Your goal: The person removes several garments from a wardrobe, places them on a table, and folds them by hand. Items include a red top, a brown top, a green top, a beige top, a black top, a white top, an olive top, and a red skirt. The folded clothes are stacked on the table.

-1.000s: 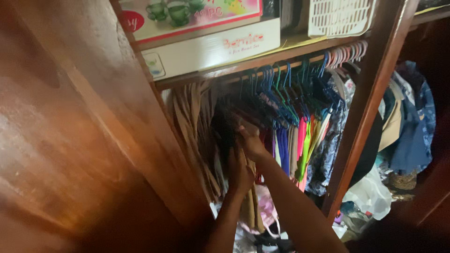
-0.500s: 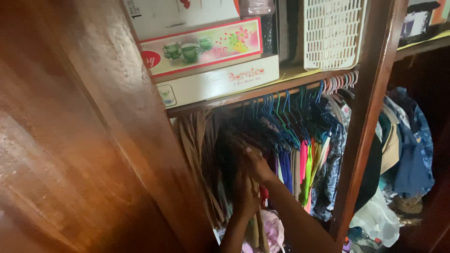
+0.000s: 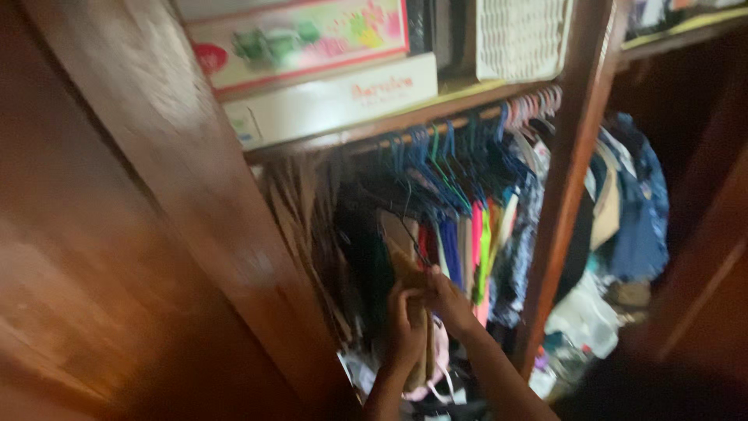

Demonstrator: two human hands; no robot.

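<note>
Low in the middle of the frame, both hands close on a tan garment (image 3: pixel 411 269) hanging among the crowded clothes. The left hand (image 3: pixel 403 331) grips the cloth from below, and the right hand (image 3: pixel 442 300) pinches it just beside, fingers curled shut on the fabric. It looks soft, light and limp, likely to slip and bunch, so the firmer hold would be higher, near its hanger on the rail (image 3: pixel 436 125) of blue hangers (image 3: pixel 444 160).

Blue and green hangers (image 3: pixel 440 160) carry pink, neon-yellow and blue clothes (image 3: pixel 475 249), beside a tan garment (image 3: pixel 405 261) and a white basket (image 3: pixel 518 35).
</note>
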